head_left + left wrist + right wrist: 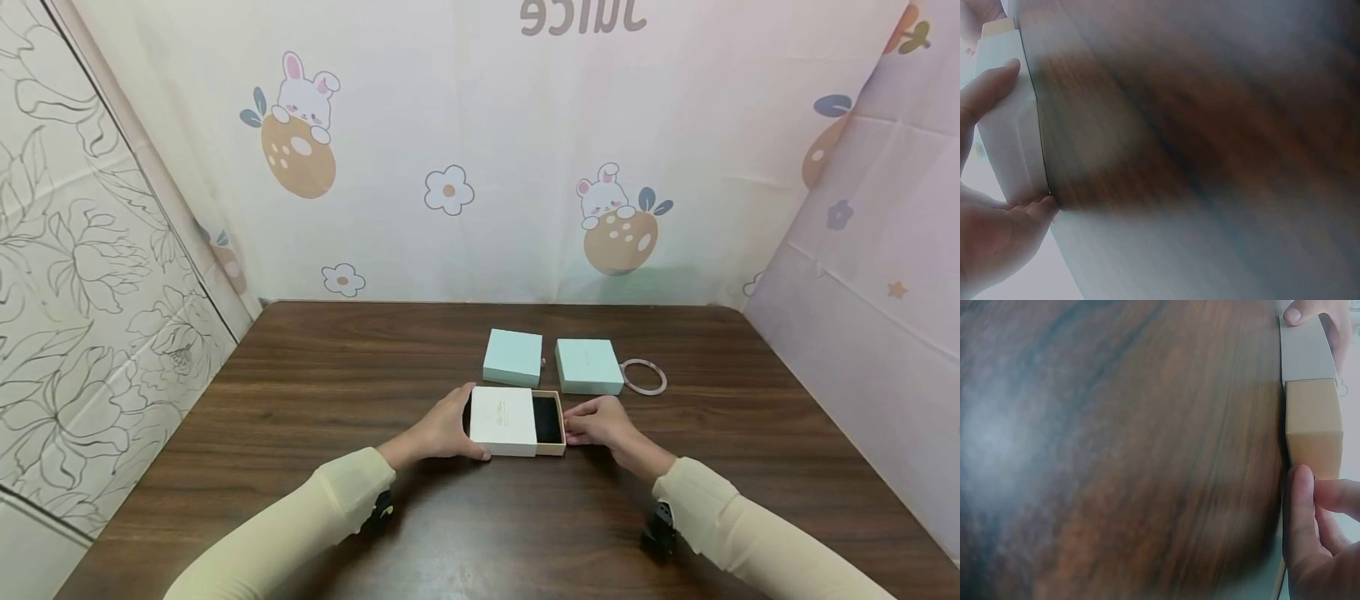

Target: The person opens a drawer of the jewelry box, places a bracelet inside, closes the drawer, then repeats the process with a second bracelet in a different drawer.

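Observation:
A white drawer-style gift box [502, 419] lies on the table with its inner tray [551, 452] partly slid out to the right. Black lining [547, 419] shows inside the tray. My left hand [444, 427] grips the white sleeve from its left end, thumb on the near side and fingers on the far side. At the tray's outer end, my right hand [606, 427] pinches with thumb and fingers; the small part between them is mostly hidden. In the right wrist view the tan tray side [1314, 409] sticks out of the white sleeve [1307, 350], close above the fingertips.
Behind the white box lie two pale mint boxes, one on the left [513, 357] with a small tab on its right side and one on the right [588, 367]. A pale ring [645, 392] touches the right one. A printed curtain [480, 258] hangs at the dark wooden table's [345, 350] back edge.

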The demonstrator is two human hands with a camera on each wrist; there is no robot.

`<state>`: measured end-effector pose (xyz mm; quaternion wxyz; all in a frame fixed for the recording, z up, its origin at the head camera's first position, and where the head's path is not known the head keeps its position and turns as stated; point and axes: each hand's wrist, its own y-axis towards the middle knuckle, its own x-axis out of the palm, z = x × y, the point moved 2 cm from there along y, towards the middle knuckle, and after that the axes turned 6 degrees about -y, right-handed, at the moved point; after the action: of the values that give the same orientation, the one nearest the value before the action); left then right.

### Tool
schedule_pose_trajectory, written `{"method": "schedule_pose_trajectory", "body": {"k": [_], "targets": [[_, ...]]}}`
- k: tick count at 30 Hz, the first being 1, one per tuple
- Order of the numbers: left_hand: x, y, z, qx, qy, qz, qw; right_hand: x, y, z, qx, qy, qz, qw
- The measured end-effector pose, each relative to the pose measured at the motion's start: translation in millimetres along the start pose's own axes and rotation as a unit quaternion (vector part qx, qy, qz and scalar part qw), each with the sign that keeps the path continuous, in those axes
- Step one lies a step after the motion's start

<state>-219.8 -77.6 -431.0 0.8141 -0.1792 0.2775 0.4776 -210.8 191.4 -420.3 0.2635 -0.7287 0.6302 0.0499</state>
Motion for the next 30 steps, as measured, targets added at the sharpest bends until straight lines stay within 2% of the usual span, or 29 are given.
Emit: {"method": "schedule_pose_trajectory", "body": {"k": [10, 19, 30], "targets": [[0.1, 0.0, 0.4, 0.005, -0.001, 0.0, 1.0, -6, -0.5, 2, 0.005, -0.008, 0.004, 1.0], [-0.5, 0.8, -0.4, 0.003, 0.002, -0.002, 1.0, -10, -1.7, 4, -0.009, 0.006, -0.002, 0.9999], [0.2, 0.3, -1.9, 0.004, 0.003, -0.006, 1.0, -18, -3.1, 7, -0.001, -0.009, -0.004, 0.9999]]}}
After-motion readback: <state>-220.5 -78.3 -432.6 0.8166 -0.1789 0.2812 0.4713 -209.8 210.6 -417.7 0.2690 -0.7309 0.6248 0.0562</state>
